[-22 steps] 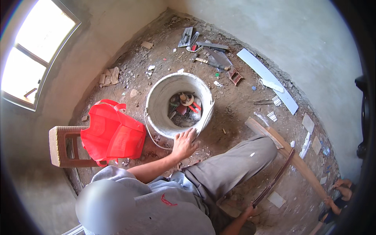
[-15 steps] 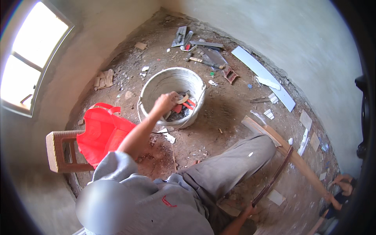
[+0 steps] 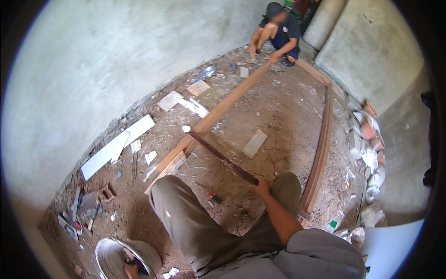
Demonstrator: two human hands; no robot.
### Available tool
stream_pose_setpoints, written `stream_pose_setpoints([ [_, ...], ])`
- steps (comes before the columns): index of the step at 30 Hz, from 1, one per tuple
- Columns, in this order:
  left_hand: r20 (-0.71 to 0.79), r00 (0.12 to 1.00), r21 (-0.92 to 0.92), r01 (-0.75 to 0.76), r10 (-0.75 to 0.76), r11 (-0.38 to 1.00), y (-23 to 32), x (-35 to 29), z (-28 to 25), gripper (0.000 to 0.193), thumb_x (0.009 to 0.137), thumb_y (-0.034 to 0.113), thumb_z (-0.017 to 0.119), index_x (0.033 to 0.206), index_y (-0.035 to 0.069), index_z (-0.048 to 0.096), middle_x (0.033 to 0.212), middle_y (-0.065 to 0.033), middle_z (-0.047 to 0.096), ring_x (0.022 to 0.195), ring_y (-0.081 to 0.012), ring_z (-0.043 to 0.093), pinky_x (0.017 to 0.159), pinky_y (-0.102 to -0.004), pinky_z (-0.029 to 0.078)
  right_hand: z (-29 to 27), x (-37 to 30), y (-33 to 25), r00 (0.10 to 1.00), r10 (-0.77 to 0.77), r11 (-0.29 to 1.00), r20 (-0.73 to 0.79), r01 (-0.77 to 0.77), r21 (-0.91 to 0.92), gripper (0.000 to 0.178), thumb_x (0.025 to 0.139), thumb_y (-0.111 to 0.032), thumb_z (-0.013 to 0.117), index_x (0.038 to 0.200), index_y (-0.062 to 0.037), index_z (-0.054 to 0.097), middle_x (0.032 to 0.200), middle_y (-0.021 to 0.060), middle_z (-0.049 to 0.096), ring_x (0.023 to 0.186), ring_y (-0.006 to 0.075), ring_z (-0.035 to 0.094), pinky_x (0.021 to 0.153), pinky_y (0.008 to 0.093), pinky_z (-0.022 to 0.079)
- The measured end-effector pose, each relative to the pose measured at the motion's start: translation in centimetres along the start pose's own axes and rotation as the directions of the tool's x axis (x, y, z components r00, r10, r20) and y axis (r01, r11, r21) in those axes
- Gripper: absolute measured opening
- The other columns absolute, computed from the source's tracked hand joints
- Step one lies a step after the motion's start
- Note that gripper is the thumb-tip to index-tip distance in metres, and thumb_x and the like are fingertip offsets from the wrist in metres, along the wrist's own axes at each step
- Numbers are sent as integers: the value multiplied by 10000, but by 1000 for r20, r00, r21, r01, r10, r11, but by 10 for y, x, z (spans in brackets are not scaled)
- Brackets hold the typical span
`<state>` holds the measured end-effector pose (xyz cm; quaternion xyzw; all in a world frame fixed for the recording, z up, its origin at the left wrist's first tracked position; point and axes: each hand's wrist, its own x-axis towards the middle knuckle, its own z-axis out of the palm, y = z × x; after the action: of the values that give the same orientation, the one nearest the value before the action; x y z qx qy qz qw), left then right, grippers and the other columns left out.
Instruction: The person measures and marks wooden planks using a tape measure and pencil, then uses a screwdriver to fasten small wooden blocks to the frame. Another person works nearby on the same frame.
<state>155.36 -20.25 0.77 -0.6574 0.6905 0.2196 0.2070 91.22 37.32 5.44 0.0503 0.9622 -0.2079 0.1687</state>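
Observation:
My right hand [image 3: 261, 187] is closed around the near end of a dark red-brown wooden strip [image 3: 223, 158], just in front of my right knee. The strip's far end rests on or against a long light-brown plank [image 3: 232, 96]. At the lower left, my left hand [image 3: 132, 269] reaches down inside a plaster-stained bucket [image 3: 151, 253]; its fingers are too hidden to read. At the plank's far end, a crouching co-worker [image 3: 284, 37] has one hand [image 3: 273, 59] on it. The plank's near end lies by my left knee, beside a pale, rough board [image 3: 171, 168].
Dark-brown jointed timbers [image 3: 320, 149] lie along the right. Behind them, bricks and bags [image 3: 369, 135] line the wall. A white panel [image 3: 118, 146] and loose tiles [image 3: 170, 100] lie along the left wall. A handsaw [image 3: 107, 193] and other tools lie near the bucket.
My view has swung right, bringing the co-worker and far timbers into sight. The red bag and stool have left view. My left hand remains in the bucket; my right still grips the strip.

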Motion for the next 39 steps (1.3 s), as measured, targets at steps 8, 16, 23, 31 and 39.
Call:
stream_pose_setpoints([
  [8, -462, 843, -322, -448, 275, 834, 131, -83, -101, 923, 688, 79, 804, 1508, 29, 385, 1389, -232, 595, 1224, -369, 622, 1055, -443, 489, -14, -4, -11, 995, 29, 999, 95, -26, -36, 640, 805, -398, 826, 1287, -22, 633, 1168, 210, 695, 1112, 379, 671, 923, 494, 514],
  [16, -501, 538, -637, -759, 678, 131, 286, -284, -189, 1015, 699, 150, 830, 1562, 36, 309, 1400, -200, 588, 1242, -343, 612, 1044, -438, 497, -83, -115, -189, 670, -742, 417, 12, 448, 791, 443, 1040, -388, 636, 1322, -47, 619, 1212, 182, 695, 1162, 259, 676, 946, 437, 558],
  [23, -94, 138, -994, 36, 986, -100, 442, -383, -135, 843, 786, 106, 679, 1550, 91, 323, 1283, -159, 588, 1103, -266, 636, 968, -371, 523, -149, -208, -240, 346, -913, -9, -218, 516, 857, 411, 1023, -271, 682, 1370, -58, 633, 1216, 97, 610, 1152, 181, 574, 955, 321, 462],
  [31, 21, 102, -983, -182, 995, 39, 439, -399, -63, 468, 947, 148, 742, 1310, 67, 456, 1245, -146, 616, 1116, -202, 617, 949, -381, 536, -125, -197, -158, 650, -749, 368, 130, 244, 897, 407, 880, -272, 838, 1126, -21, 634, 877, 64, 643, 789, 158, 654, 714, 333, 550],
  [39, 378, 98, -908, -155, 921, 389, 421, -374, -59, 324, 936, 38, 644, 1254, 16, 585, 1267, -98, 644, 1126, -148, 609, 987, -303, 479, -130, -218, -146, 493, -869, 367, -37, 693, 621, 430, 942, -376, 735, 1224, -55, 681, 1045, 124, 640, 885, 272, 648, 802, 404, 509],
])
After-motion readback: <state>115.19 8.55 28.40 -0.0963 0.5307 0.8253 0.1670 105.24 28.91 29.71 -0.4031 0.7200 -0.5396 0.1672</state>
